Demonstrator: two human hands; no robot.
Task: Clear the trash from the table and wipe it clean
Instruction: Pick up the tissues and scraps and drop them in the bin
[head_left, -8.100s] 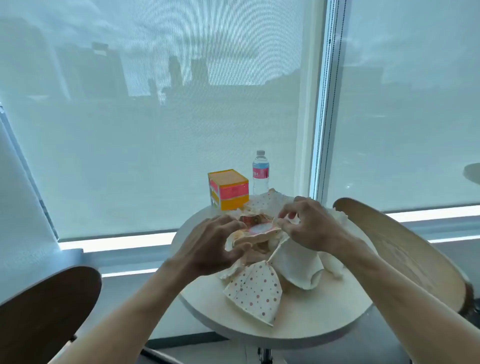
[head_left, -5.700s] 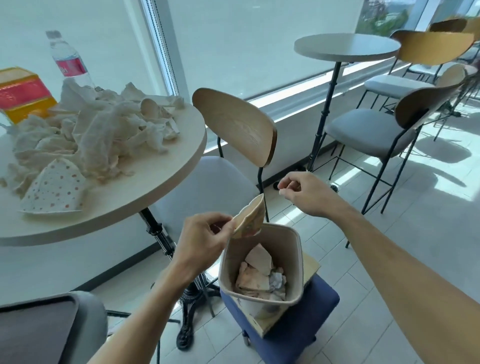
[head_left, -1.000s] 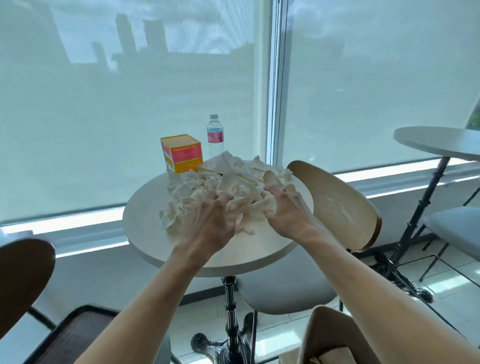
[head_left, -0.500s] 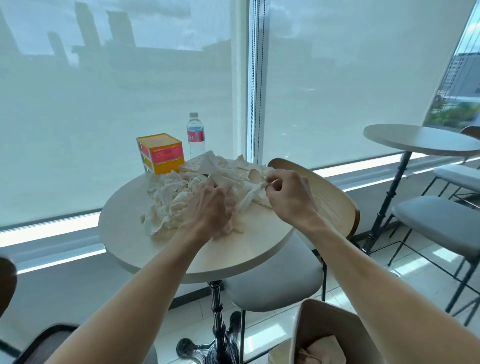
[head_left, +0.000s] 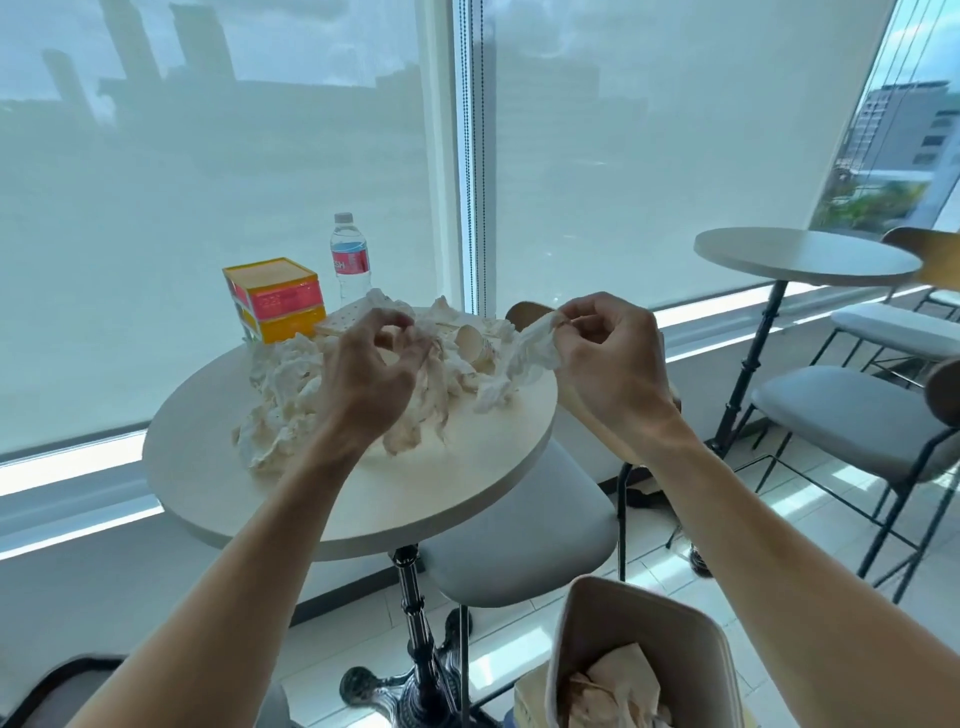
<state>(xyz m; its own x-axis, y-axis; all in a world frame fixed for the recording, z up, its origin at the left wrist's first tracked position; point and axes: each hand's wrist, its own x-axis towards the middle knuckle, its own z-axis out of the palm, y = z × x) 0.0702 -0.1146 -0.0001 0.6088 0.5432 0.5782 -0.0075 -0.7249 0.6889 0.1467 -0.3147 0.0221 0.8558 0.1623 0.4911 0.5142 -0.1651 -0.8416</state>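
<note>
Table (head_left: 218, 483) round and pale, tissues (head_left: 291, 395) heaped, blinds (head_left: 208, 182) drawn behind

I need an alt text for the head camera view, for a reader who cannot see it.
A person's two hands lift crumpled napkins from a pile on a round table: the left hand grips a bunch, the right hand pinches one napkin. A waste bin holding paper stands below, near the right arm.

I see napkins (head_left: 291, 400) heaped on the table (head_left: 363, 499), a box (head_left: 274, 299) and bottle (head_left: 349, 260) behind them, a chair (head_left: 519, 525) right of it, and a bin (head_left: 639, 649) below, nearest me.
</note>
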